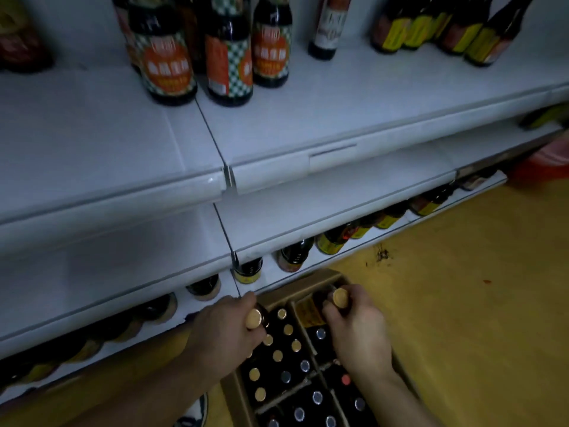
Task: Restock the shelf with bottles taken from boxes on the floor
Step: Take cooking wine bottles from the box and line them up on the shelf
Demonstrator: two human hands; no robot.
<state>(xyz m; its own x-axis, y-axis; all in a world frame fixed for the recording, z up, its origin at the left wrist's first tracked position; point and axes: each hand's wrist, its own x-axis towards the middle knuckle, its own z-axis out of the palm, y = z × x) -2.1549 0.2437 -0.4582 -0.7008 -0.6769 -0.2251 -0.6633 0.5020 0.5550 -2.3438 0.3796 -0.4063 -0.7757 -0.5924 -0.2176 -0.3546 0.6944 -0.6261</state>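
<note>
Our left hand (228,331) curls around the neck of a gold-capped bottle (254,318), the cap showing beside our fingers. Our right hand (357,331) grips a second bottle (340,298) just below its gold cap, and its yellow label shows to the left of our knuckles. Both bottles are at the far end of the cardboard box (308,280), which lies under and between our two hands on the yellow floor (462,303). Nearer to us than our hands, the box holds more dark bottles (277,355) standing upright in compartments, some with gold caps and some with silver.

Just beyond our left hand runs the lowest board of the white shelf (308,211), with a row of dark bottles (295,255) along it. Well above both hands, checkered-label bottles (167,57) stand on a higher board. A shoe (194,411) shows below our left forearm.
</note>
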